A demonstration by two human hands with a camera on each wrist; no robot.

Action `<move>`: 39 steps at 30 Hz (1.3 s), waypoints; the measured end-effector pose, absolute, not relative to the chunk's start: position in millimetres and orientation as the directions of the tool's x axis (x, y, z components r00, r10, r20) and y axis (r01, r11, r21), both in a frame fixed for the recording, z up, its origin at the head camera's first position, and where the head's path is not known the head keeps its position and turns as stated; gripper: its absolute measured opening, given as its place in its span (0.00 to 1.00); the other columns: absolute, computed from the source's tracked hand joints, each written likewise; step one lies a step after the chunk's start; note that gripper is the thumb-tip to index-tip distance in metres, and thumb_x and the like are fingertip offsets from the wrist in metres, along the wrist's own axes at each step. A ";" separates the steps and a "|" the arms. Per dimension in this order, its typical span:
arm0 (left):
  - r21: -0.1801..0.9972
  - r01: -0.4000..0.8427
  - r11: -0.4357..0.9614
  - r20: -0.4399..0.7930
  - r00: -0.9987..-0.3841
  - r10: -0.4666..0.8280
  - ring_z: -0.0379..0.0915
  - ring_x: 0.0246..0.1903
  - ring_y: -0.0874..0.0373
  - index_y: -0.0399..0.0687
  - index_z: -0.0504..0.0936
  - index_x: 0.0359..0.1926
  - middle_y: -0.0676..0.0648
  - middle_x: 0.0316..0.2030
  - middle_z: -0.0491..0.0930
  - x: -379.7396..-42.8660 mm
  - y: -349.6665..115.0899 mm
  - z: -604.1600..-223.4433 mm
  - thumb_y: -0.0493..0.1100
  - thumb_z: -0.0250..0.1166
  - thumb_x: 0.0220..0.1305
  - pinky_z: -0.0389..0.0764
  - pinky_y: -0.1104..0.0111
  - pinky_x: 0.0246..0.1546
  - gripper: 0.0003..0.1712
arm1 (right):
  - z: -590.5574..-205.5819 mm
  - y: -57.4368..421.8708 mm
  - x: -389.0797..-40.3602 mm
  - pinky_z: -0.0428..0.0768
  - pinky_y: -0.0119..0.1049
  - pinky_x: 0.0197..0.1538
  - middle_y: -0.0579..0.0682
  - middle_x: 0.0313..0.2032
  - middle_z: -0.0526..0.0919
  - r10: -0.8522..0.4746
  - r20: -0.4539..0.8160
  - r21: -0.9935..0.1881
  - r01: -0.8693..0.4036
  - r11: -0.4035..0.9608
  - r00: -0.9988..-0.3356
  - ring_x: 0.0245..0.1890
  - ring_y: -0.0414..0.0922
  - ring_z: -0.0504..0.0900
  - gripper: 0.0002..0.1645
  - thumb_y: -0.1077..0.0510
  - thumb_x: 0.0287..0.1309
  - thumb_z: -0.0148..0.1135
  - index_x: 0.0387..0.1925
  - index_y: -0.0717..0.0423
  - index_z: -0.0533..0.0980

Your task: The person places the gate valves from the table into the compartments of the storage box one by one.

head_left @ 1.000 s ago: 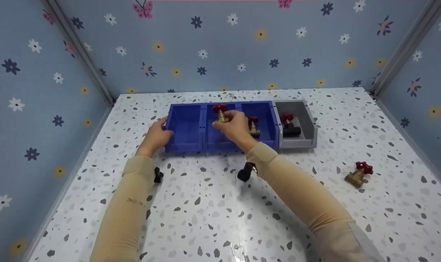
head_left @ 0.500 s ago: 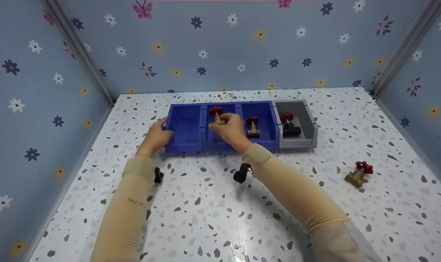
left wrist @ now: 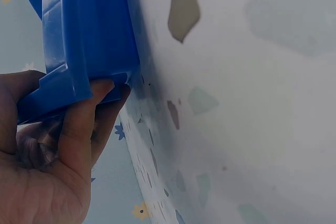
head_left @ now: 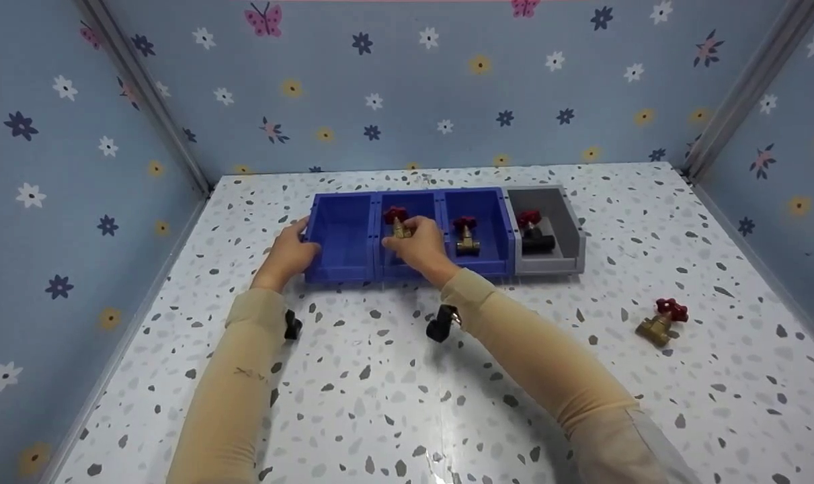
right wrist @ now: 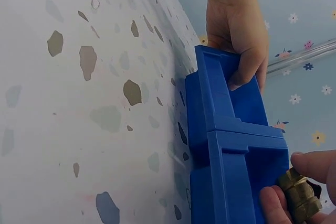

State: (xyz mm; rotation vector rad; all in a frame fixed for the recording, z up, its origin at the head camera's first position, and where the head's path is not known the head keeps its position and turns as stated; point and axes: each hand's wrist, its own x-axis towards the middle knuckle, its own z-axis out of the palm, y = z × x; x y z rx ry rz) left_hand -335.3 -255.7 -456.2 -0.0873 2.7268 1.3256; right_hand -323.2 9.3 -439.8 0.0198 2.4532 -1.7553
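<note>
While the left hand grips the side wall of the leftmost blue plastic bin, the right hand pinches a red-wheeled brass valve at the mouth of the second blue plastic bin, partly hiding it. Raised bin walls flank the held valve, left and right. Adjoining right: third blue plastic bin, with an upright brass valve; then gray plastic bin, with a black-bodied, red-wheeled valve. Near right, well apart, on the speckled white tabletop: a loose brass valve, red wheel pointing far right.

Brass valve — red handwheel | pinched | mouth of middle blue bin
</note>
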 end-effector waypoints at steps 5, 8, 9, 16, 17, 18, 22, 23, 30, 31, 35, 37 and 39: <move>0.794 -0.086 0.602 -0.118 -0.993 0.015 0.62 0.80 0.35 0.42 0.53 0.87 0.28 0.80 0.64 -334.8 -255.8 -456.0 0.35 0.54 0.68 0.64 0.43 0.81 0.47 | -442.1 7.7 -325.1 0.89 0.39 0.50 0.61 0.55 0.85 -0.069 -0.141 -0.931 0.108 0.349 -0.988 0.47 0.49 0.89 0.34 0.58 0.67 0.76 0.68 0.66 0.74; 0.798 -0.084 0.597 -0.121 -0.992 0.022 0.63 0.80 0.35 0.41 0.52 0.87 0.28 0.80 0.64 -334.7 -255.8 -455.7 0.35 0.53 0.68 0.65 0.44 0.81 0.47 | -442.2 5.9 -327.2 0.88 0.39 0.51 0.60 0.56 0.85 -0.067 -0.158 -0.924 0.124 0.363 -0.985 0.48 0.48 0.88 0.35 0.57 0.67 0.76 0.70 0.66 0.73; 0.798 -0.086 0.597 -0.123 -0.992 0.022 0.63 0.80 0.35 0.41 0.52 0.88 0.28 0.80 0.64 -334.7 -255.9 -455.7 0.35 0.53 0.68 0.65 0.44 0.81 0.47 | -442.2 5.4 -328.0 0.88 0.39 0.50 0.59 0.56 0.85 -0.066 -0.165 -0.920 0.129 0.369 -0.984 0.48 0.48 0.87 0.36 0.57 0.68 0.75 0.70 0.66 0.72; 0.784 -0.096 0.614 -0.131 -0.991 0.013 0.60 0.81 0.34 0.41 0.51 0.88 0.28 0.81 0.62 -335.8 -257.2 -455.1 0.35 0.53 0.69 0.61 0.43 0.83 0.47 | -442.7 2.9 -332.3 0.87 0.40 0.52 0.58 0.57 0.86 -0.062 -0.196 -0.902 0.155 0.403 -0.979 0.48 0.46 0.87 0.35 0.56 0.69 0.75 0.71 0.65 0.73; 0.784 -0.094 0.614 -0.129 -0.992 0.012 0.60 0.81 0.35 0.41 0.51 0.88 0.29 0.81 0.62 -336.1 -257.4 -455.3 0.35 0.53 0.68 0.61 0.43 0.83 0.47 | -443.0 2.6 -332.8 0.87 0.40 0.54 0.59 0.58 0.85 -0.065 -0.194 -0.902 0.152 0.403 -0.979 0.49 0.47 0.87 0.36 0.56 0.69 0.74 0.71 0.65 0.72; 0.785 -0.092 0.613 -0.126 -0.992 0.012 0.60 0.81 0.35 0.41 0.52 0.87 0.29 0.81 0.62 -336.2 -257.7 -455.5 0.35 0.54 0.68 0.61 0.44 0.83 0.47 | -443.3 2.3 -333.2 0.87 0.41 0.56 0.59 0.59 0.85 -0.068 -0.188 -0.902 0.145 0.408 -0.980 0.51 0.47 0.87 0.36 0.56 0.69 0.74 0.72 0.65 0.72; 0.787 -0.090 0.610 -0.122 -0.992 0.011 0.62 0.80 0.35 0.41 0.52 0.87 0.28 0.80 0.63 -336.8 -258.9 -456.5 0.35 0.54 0.69 0.63 0.43 0.82 0.47 | -444.6 1.5 -334.9 0.87 0.43 0.61 0.60 0.64 0.84 -0.080 -0.185 -0.899 0.136 0.416 -0.980 0.55 0.49 0.88 0.39 0.57 0.70 0.74 0.75 0.66 0.71; 0.788 -0.089 0.609 -0.121 -0.993 0.011 0.62 0.80 0.35 0.41 0.52 0.87 0.28 0.80 0.63 -336.8 -259.0 -456.6 0.35 0.54 0.69 0.63 0.43 0.82 0.47 | -444.7 1.6 -335.3 0.87 0.43 0.61 0.60 0.64 0.84 -0.083 -0.189 -0.899 0.139 0.415 -0.979 0.55 0.49 0.88 0.39 0.57 0.70 0.74 0.75 0.66 0.71; 0.797 -0.089 0.597 -0.118 -0.993 0.008 0.64 0.79 0.35 0.41 0.53 0.87 0.28 0.79 0.64 -336.1 -258.9 -456.9 0.35 0.55 0.68 0.65 0.44 0.81 0.48 | -444.7 1.7 -338.6 0.87 0.38 0.50 0.60 0.60 0.86 -0.089 -0.204 -0.908 0.154 0.391 -0.975 0.46 0.47 0.90 0.33 0.59 0.68 0.75 0.69 0.68 0.74; 0.797 -0.089 0.598 -0.118 -0.993 0.010 0.65 0.78 0.35 0.41 0.53 0.87 0.27 0.79 0.65 -335.9 -258.8 -456.7 0.35 0.55 0.68 0.65 0.43 0.81 0.48 | -444.8 1.5 -339.2 0.87 0.38 0.49 0.60 0.59 0.87 -0.091 -0.206 -0.909 0.156 0.387 -0.974 0.46 0.48 0.90 0.32 0.59 0.69 0.74 0.68 0.68 0.75; 0.795 -0.093 0.600 -0.122 -0.992 0.008 0.66 0.77 0.35 0.42 0.53 0.87 0.27 0.78 0.66 -335.5 -257.6 -456.9 0.35 0.54 0.68 0.68 0.43 0.79 0.47 | -445.0 0.7 -341.8 0.89 0.40 0.52 0.61 0.60 0.86 -0.087 -0.225 -0.916 0.180 0.359 -0.971 0.49 0.51 0.91 0.30 0.61 0.69 0.73 0.68 0.68 0.74; 0.791 -0.098 0.604 -0.125 -0.992 0.003 0.66 0.77 0.36 0.42 0.53 0.88 0.28 0.79 0.66 -335.4 -257.2 -457.2 0.36 0.54 0.69 0.68 0.43 0.79 0.47 | -444.9 0.2 -343.2 0.89 0.42 0.54 0.62 0.61 0.86 -0.080 -0.239 -0.915 0.197 0.351 -0.968 0.51 0.52 0.92 0.31 0.62 0.69 0.73 0.68 0.68 0.73; 0.788 -0.103 0.607 -0.127 -0.992 -0.004 0.65 0.78 0.36 0.43 0.53 0.88 0.29 0.79 0.65 -335.3 -256.5 -457.9 0.36 0.54 0.69 0.67 0.44 0.80 0.47 | -444.8 0.0 -344.7 0.89 0.42 0.57 0.62 0.62 0.85 -0.067 -0.251 -0.913 0.213 0.349 -0.966 0.51 0.52 0.92 0.33 0.62 0.67 0.75 0.69 0.68 0.73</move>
